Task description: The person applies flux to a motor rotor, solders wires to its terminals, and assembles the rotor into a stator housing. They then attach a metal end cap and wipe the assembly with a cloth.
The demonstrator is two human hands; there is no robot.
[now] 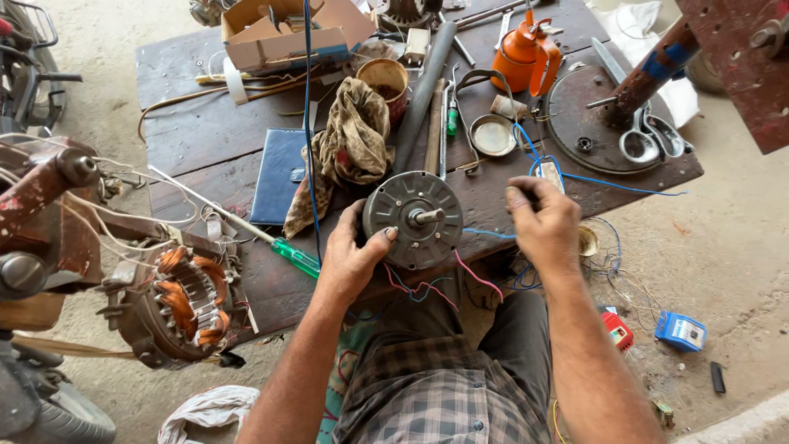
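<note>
A: What are your hands on?

B: Your left hand (349, 259) clasps the round grey motor (413, 219) at the bench (205, 131) edge, thumb on its face, steadying it shaft-up. Your right hand (544, 224), at three o'clock, pinches its blue wire (526, 141).

A: Nearby?

B: A green-handled screwdriver (289, 255) lies at nine o'clock; a dirty rag (349, 136) at eleven.

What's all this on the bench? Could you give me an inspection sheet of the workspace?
Surface: dark wooden bench, worn, crowded.
Job's things: round grey motor upright at the near edge.
Clutter: rag, orange oil can, scissors, green-handled screwdriver, cardboard box.
Grips: left hand holds the motor; right hand pinches a small part.
Cables: blue wire, red leads.
Surroundings: copper-wound stator, concrete floor.
</note>
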